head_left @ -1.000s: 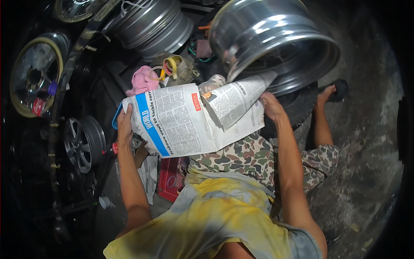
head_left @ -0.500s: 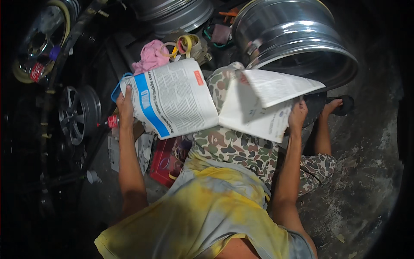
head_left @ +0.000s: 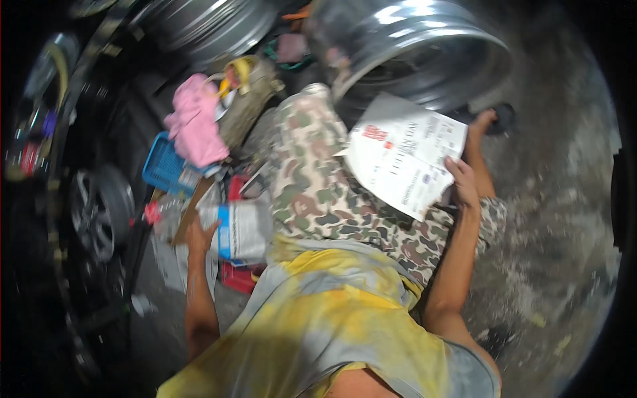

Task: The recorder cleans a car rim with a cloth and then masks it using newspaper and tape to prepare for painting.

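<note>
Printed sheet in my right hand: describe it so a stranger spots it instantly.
Find the polished wheel rim, top right of centre. Below it, the right hand grips the white printed sheet. Red print marks it, unlike the blue-banded paper by the left hand.

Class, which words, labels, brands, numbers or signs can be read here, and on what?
White newspaper sheet in the right hand: large dark letters and red print, not copied; smaller lines blurred.
Blue-banded white newspaper beside the left hand: too blurred to read.
Clear plastic bottle with red label: too blurred.
White paper sheet beside the left forearm: too small.
</note>
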{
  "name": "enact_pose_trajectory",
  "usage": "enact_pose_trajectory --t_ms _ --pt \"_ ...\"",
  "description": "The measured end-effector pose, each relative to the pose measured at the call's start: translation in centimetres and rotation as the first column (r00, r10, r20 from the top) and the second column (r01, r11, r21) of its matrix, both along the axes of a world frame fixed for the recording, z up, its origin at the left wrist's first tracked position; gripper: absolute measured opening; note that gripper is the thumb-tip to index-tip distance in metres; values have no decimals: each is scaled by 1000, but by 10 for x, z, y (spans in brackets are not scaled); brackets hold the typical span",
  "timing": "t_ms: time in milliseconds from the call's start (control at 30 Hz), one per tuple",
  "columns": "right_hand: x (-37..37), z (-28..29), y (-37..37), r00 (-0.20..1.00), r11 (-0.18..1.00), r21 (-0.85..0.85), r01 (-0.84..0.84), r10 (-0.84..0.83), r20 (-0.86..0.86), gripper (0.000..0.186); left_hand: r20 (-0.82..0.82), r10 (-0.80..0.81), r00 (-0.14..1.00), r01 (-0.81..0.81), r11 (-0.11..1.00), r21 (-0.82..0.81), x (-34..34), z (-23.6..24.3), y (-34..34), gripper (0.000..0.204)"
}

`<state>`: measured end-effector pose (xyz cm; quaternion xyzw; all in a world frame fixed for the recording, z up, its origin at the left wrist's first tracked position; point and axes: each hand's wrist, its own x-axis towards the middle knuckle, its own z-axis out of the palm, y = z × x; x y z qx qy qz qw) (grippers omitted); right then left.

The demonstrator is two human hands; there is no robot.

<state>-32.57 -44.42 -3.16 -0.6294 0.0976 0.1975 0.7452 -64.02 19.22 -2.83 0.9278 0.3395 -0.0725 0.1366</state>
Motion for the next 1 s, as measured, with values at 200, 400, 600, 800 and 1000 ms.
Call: enact_pose_trajectory --t_ms 200,400,600,800,1000 --pt "-19 43 8 983 997 -45 55 -46 177 33 372 -201 906 75 942 327 66 57 -6 58" --pt "-32 68 1 962 994 -38 107 -93 257 31 719 -174 673 386 912 -140 217 162 -154 18" --pt "-70 52 -47 915 908 -163 385 -352 199 30 674 -507 537 749 655 -104 308 180 -293 25" --pt "-35 24 -90 902 836 -367 408 -308 301 34 908 -367 203 553 808 203 424 197 -260 30" --pt "125 11 -98 870 663 -669 336 54 490 48 853 -190 487 498 862 -93 524 143 -216 44"
